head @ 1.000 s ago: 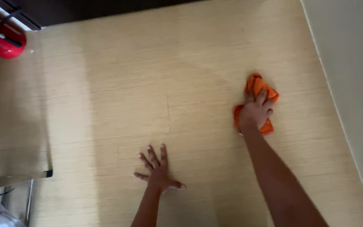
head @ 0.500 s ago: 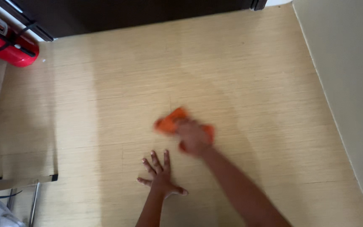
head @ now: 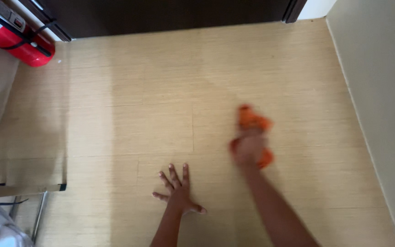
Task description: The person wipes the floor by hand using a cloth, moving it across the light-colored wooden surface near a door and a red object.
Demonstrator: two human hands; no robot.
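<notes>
An orange cloth (head: pixel 254 122) lies bunched on the pale wooden floor (head: pixel 129 114), right of centre. My right hand (head: pixel 248 150) presses down on it, blurred by motion, with the cloth showing above and beside the fingers. My left hand (head: pixel 177 190) rests flat on the floor lower down, fingers spread, holding nothing.
A red cylinder with black straps (head: pixel 17 39) lies at the top left by a dark door base (head: pixel 170 16). A cream wall (head: pixel 380 91) runs along the right. A metal-legged furniture edge (head: pixel 21 190) stands at the lower left.
My right hand swept the orange cloth from the right to the middle, then back toward the right. My left hand stayed planted. The view tilted, showing more of the door.
</notes>
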